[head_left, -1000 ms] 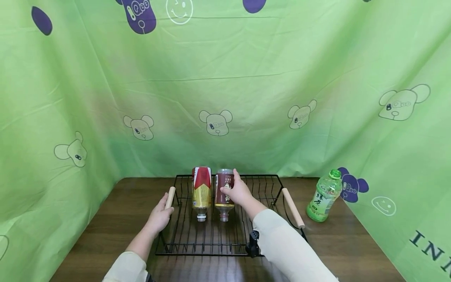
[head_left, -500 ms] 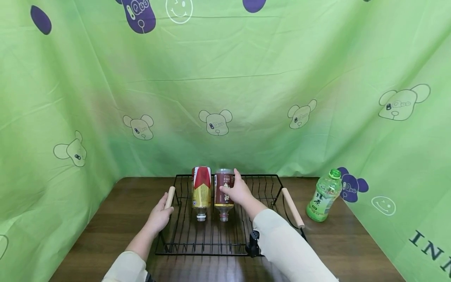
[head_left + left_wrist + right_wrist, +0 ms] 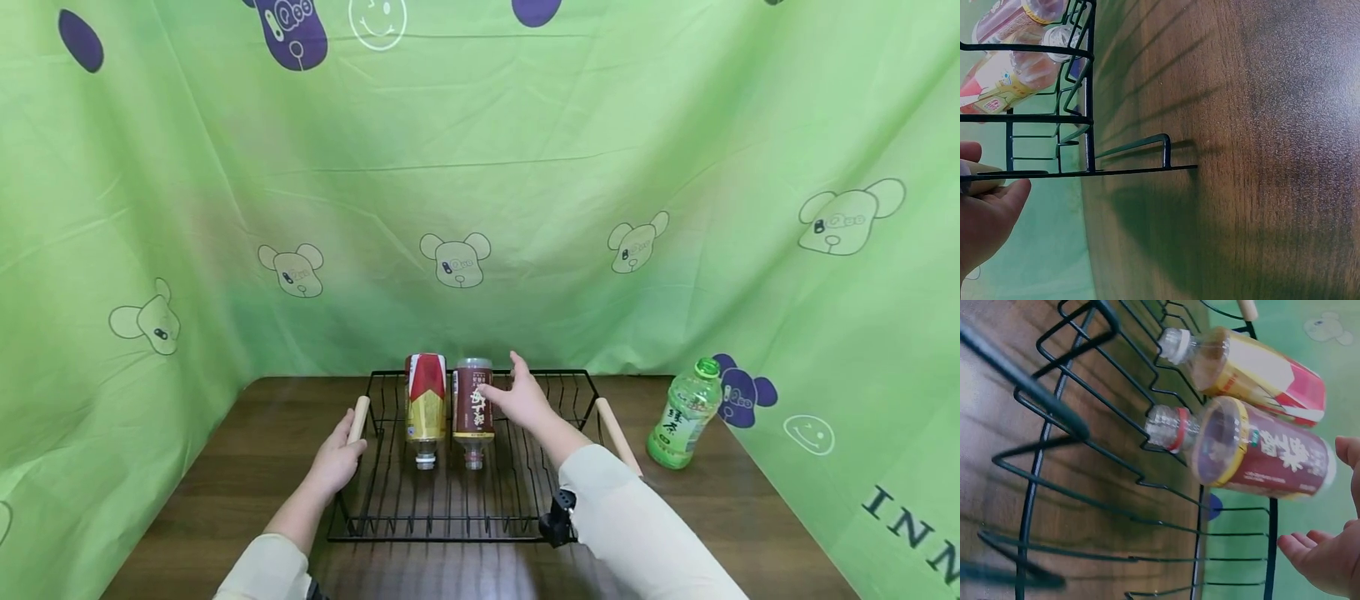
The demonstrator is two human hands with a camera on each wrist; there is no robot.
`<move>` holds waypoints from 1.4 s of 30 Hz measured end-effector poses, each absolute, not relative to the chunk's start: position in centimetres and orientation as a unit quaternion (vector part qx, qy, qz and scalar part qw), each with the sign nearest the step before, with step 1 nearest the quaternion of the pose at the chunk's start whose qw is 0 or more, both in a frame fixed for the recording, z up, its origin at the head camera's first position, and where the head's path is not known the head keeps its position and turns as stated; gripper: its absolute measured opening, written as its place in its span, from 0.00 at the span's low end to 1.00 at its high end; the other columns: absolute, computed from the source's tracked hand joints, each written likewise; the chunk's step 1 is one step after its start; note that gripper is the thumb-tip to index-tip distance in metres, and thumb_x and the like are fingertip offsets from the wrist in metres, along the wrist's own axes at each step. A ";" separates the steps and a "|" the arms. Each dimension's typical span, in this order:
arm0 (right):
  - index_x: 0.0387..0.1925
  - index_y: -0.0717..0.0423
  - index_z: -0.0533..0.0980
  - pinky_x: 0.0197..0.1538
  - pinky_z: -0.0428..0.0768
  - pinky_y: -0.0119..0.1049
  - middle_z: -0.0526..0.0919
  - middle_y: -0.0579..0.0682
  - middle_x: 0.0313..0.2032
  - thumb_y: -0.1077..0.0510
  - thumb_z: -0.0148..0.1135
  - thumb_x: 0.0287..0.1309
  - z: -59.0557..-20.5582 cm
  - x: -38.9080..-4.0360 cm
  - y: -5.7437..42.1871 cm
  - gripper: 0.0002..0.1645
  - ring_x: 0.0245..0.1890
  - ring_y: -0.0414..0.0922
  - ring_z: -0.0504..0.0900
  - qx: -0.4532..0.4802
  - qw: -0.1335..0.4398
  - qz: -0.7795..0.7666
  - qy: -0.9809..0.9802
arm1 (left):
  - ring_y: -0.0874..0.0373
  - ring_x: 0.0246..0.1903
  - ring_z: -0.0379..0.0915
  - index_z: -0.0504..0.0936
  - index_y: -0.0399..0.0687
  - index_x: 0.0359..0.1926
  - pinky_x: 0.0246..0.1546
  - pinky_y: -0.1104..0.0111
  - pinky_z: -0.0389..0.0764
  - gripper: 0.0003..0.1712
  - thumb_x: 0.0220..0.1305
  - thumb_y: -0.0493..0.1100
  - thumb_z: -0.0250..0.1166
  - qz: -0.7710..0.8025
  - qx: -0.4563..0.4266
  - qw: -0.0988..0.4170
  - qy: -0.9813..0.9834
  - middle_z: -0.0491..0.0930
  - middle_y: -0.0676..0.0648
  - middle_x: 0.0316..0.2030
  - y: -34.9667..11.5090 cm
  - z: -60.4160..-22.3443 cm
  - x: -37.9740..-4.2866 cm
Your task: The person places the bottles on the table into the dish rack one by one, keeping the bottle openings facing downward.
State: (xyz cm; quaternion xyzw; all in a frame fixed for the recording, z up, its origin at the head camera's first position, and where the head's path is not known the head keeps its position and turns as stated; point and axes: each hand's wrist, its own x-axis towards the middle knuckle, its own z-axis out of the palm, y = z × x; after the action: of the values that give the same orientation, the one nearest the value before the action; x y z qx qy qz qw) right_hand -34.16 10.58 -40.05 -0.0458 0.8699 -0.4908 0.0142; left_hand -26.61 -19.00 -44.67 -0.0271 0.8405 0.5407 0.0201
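Note:
A black wire dish rack [image 3: 438, 527] with pale wooden handles stands on the table. Two bottles lean neck down at its back: a red and gold one [image 3: 427, 400] on the left, and a maroon-labelled one [image 3: 472, 408] beside it. My left hand [image 3: 335, 457] grips the rack's left handle [image 3: 359, 419]. Close by the maroon bottle's right side, my right hand [image 3: 522, 402] has its thumb and fingers spread; in the right wrist view that hand [image 3: 1332, 550] is apart from the bottle.
A green bottle [image 3: 682, 414] stands upright on the wooden table [image 3: 247, 467], right of the rack's right handle [image 3: 618, 437]. Green printed cloth [image 3: 375, 325] hangs close behind the table and along both sides.
My right hand has let go of the maroon bottle and moved a little to the right, its fingers opening. My left hand keeps its hold on the handle.

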 end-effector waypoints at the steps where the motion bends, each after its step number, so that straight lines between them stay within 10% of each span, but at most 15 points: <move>1: 0.77 0.56 0.39 0.69 0.63 0.61 0.55 0.70 0.72 0.47 0.63 0.62 -39.9 -34.2 10.9 0.56 0.71 0.67 0.59 -0.045 0.015 -0.495 0.868 | 0.32 0.74 0.36 0.39 0.36 0.77 0.72 0.39 0.42 0.39 0.70 0.34 0.46 0.541 -0.028 0.020 0.840 0.38 0.31 0.76 -19.0 -44.7 -26.6; 42: 0.77 0.56 0.33 0.70 0.57 0.66 0.47 0.73 0.73 0.45 0.63 0.63 -37.5 -30.3 26.3 0.61 0.72 0.71 0.51 -0.032 -0.068 -0.457 0.887 | 0.32 0.74 0.36 0.38 0.36 0.77 0.72 0.39 0.43 0.39 0.71 0.35 0.46 0.536 -0.026 0.022 0.844 0.38 0.30 0.76 -19.0 -44.5 -26.3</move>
State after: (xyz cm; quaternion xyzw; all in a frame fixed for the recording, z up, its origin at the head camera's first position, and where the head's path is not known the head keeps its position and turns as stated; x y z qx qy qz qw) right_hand -30.25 26.35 -37.47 -0.0322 0.8865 -0.4565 -0.0684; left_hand -26.31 -18.98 -44.49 -0.0258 0.8437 0.5358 0.0217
